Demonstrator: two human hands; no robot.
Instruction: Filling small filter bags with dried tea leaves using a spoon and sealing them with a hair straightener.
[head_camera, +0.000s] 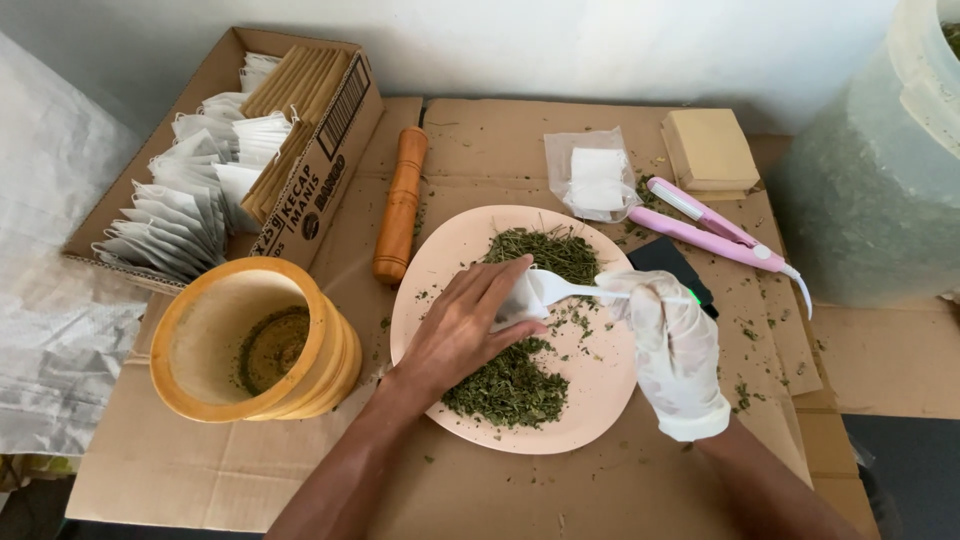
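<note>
Head view: left hand (462, 330) bare, fingers pinched on small white sachet (520, 300) over middle of pink plate (440, 250). Right hand (672, 345) in white glove, fingers closed round white plastic spoon (565, 290), bowl touching sachet. Dried green herb (510, 385) heaped at plate's near side, second heap at far side. Plate at centre of cardboard-covered tabletop (480, 130). Wooden mortar (250, 340) left of plate, wooden pestle (400, 205) between them. Cardboard box of sachets (230, 150) at far left corner. Pink sealer (715, 235) right of plate.
</note>
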